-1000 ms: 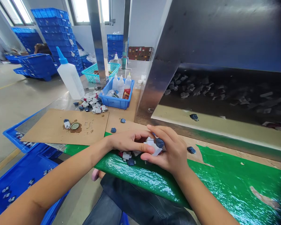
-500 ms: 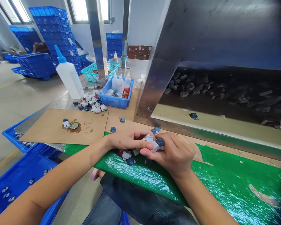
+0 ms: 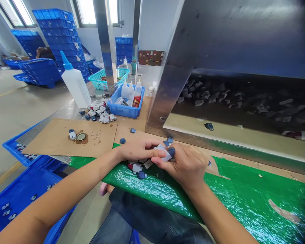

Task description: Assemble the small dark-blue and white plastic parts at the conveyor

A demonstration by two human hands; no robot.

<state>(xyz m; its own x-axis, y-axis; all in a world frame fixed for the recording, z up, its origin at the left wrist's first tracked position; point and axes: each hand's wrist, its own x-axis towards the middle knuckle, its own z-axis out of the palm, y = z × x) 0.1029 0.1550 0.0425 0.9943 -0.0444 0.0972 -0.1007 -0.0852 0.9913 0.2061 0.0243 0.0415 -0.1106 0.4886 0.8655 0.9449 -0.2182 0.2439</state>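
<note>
Over the green-covered bench edge (image 3: 152, 191), my two hands meet around a small white plastic part with a dark blue end (image 3: 165, 155). My left hand (image 3: 139, 151) grips the white side with thumb and fingers. The thumb and curled fingers of my right hand (image 3: 189, 166) close on the dark blue end. Fingers hide much of the part. Just below lie loose white pieces (image 3: 137, 167) and a dark blue piece (image 3: 141, 175). More small blue pieces (image 3: 169, 141) rest behind my hands.
On cardboard (image 3: 48, 135) at left sit a white-and-blue part (image 3: 72, 135) and a bottle cap (image 3: 81, 136) in a brown stain. Behind are a pile of parts (image 3: 101, 112), a large squeeze bottle (image 3: 76, 86) and a blue basket (image 3: 125, 110). A metal housing (image 3: 165, 91) rises at right.
My right hand has shifted slightly left, its fingers now covering more of the dark blue end. My left hand stays nearly in place.
</note>
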